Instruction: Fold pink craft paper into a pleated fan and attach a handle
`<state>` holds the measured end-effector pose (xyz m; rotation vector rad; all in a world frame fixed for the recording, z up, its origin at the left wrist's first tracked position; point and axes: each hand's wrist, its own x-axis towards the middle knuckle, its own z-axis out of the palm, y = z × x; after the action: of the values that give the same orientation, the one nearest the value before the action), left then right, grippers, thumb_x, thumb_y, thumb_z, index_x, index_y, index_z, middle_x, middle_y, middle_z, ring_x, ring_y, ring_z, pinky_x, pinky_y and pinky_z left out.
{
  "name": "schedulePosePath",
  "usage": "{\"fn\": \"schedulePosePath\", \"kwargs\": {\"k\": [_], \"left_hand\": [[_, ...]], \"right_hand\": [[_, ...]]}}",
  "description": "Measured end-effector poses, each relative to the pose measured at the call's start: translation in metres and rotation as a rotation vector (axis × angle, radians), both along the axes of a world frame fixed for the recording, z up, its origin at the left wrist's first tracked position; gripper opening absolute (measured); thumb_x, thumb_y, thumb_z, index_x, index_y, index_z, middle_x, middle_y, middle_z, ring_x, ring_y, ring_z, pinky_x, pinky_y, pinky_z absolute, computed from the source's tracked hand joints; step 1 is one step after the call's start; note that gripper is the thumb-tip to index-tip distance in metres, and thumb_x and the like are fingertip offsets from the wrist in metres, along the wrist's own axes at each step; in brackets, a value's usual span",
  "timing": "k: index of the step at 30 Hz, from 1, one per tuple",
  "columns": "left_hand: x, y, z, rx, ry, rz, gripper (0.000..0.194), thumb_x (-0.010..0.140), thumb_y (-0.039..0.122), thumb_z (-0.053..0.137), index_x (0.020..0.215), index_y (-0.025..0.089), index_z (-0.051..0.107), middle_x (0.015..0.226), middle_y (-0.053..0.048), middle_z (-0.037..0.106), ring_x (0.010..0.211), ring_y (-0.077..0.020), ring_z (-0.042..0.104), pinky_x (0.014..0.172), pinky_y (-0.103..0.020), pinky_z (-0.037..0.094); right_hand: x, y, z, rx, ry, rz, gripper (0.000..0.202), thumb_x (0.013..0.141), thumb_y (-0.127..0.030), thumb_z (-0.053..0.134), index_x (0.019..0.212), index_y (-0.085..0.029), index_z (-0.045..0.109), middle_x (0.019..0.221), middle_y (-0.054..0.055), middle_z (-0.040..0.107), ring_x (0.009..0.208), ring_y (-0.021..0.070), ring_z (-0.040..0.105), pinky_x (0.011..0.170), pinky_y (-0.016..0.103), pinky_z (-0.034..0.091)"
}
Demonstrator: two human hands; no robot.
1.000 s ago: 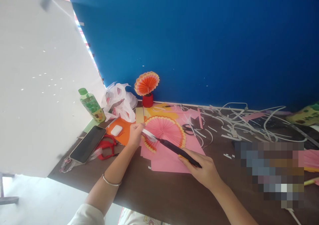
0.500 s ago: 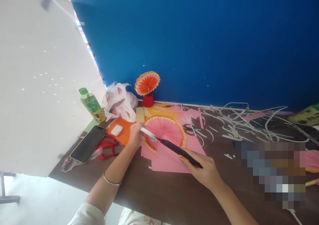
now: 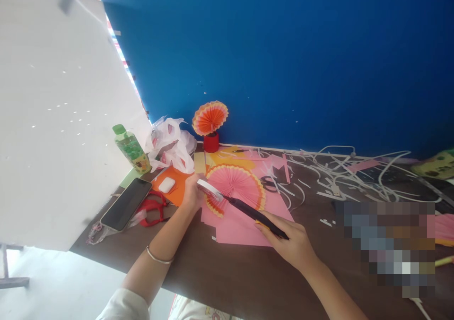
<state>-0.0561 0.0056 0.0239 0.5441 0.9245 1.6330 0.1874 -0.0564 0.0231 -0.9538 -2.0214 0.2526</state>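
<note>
My left hand (image 3: 192,193) is closed around the edge of a white ring (image 3: 210,187), which looks like a coiled strip or tape roll. In my right hand (image 3: 291,244) is a black glue gun (image 3: 253,212) with an orange trigger, its thin tip at the ring's right end. Whether tip and ring touch, I cannot tell. Beneath both lies a pleated pink paper fan (image 3: 237,180) with an orange and yellow border, on pink sheets (image 3: 244,232). Its lower left part is partly covered by the ring and my left hand.
Left of my hands are a phone (image 3: 126,204), a red-handled tool (image 3: 154,211), a white case (image 3: 166,185) and a bottle (image 3: 132,150). A paper flower (image 3: 212,119) stands in a red pot (image 3: 211,142) by the blue wall. White strips and cables (image 3: 340,173) tangle at right.
My left hand and the white ring have shifted very slightly left. My right hand and the glue gun look unmoved.
</note>
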Motion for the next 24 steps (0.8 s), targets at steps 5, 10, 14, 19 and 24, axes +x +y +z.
{"fn": "schedulePosePath", "kwargs": {"k": [5,10,14,19,24], "left_hand": [[-0.002,0.002,-0.003,0.002,-0.042,0.020,0.034,0.060,0.024,0.060,0.050,0.018,0.027,0.045,0.009,0.024,0.040,-0.0037,0.026,0.042,-0.021,0.022],[-0.001,0.002,-0.002,-0.020,-0.117,0.026,0.036,0.060,0.023,0.060,0.050,0.019,0.026,0.043,0.010,0.023,0.039,-0.0039,0.025,0.042,-0.021,0.022],[0.001,0.001,0.003,-0.026,-0.205,0.028,0.033,0.061,0.020,0.059,0.052,0.019,0.028,0.043,0.010,0.024,0.037,-0.0045,0.026,0.041,-0.022,0.022],[0.003,0.000,0.004,-0.049,-0.345,0.020,0.033,0.061,0.015,0.057,0.051,0.019,0.026,0.042,0.009,0.024,0.037,-0.0053,0.026,0.042,-0.022,0.021],[0.000,-0.002,0.012,-0.050,-0.451,0.029,0.038,0.068,0.015,0.054,0.051,0.019,0.020,0.043,0.009,0.018,0.036,-0.0057,0.022,0.041,-0.022,0.019]], "right_hand": [[0.001,0.001,-0.003,0.015,-0.004,0.013,0.023,0.079,-0.022,0.059,0.102,-0.021,0.063,0.083,0.002,0.071,0.065,0.0165,0.067,0.064,0.023,0.057],[0.001,0.000,-0.003,0.011,-0.003,0.010,0.023,0.079,-0.022,0.059,0.102,-0.021,0.063,0.083,0.003,0.071,0.066,0.0167,0.067,0.066,0.023,0.057],[0.001,0.000,-0.002,0.017,-0.003,0.020,0.024,0.079,-0.020,0.060,0.103,-0.021,0.063,0.083,0.002,0.071,0.066,0.0162,0.067,0.065,0.023,0.057],[0.001,-0.001,-0.001,0.038,0.000,0.021,0.025,0.079,-0.019,0.060,0.104,-0.021,0.062,0.085,0.002,0.071,0.066,0.0156,0.067,0.067,0.022,0.056],[0.004,0.003,-0.010,0.044,-0.063,0.017,0.024,0.080,-0.021,0.059,0.103,-0.021,0.063,0.086,0.003,0.071,0.069,0.0167,0.067,0.069,0.023,0.056]]}}
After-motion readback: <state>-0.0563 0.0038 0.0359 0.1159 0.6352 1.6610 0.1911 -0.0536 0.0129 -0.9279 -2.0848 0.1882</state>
